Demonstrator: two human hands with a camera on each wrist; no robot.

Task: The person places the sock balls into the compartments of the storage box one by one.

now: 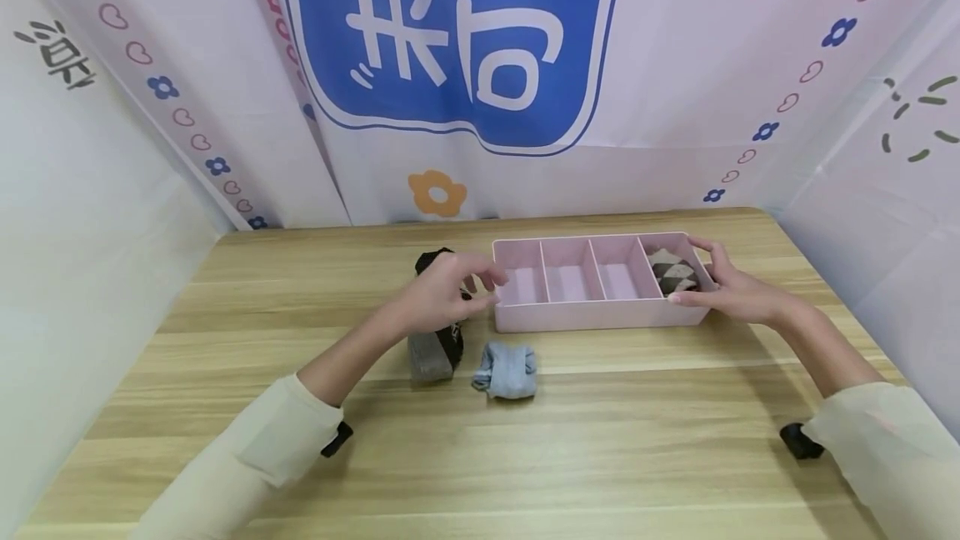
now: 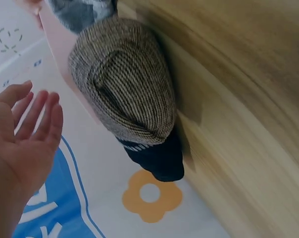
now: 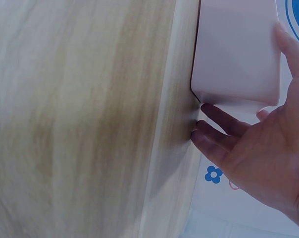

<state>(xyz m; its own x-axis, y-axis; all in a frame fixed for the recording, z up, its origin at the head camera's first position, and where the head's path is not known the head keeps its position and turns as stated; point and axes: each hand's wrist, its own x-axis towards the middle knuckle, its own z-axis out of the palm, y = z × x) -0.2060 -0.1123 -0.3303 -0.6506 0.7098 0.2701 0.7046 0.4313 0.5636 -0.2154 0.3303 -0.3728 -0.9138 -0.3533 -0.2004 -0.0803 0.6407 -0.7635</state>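
Observation:
A pink divided box (image 1: 570, 315) stands on the table, and a folded brown-and-beige argyle sock (image 1: 673, 269) lies in its rightmost compartment. My right hand (image 1: 738, 290) holds the box's right end, thumb along the front wall and fingers around the end. In the right wrist view, fingertips touch the box's lower corner. At the box's left end hovers my left hand (image 1: 450, 290), fingers loosely bent with nothing in them. Below it lie a folded grey ribbed sock (image 2: 124, 84) and a black sock (image 2: 157, 161), partly hidden in the head view. A folded light blue sock (image 1: 510, 371) lies before the box.
The wood-grain table (image 1: 600, 457) ends at a printed cloth backdrop (image 1: 660, 165) just behind the box. White side cloths (image 1: 90, 215) flank it. Black wrist devices (image 1: 801, 442) show beneath both sleeves.

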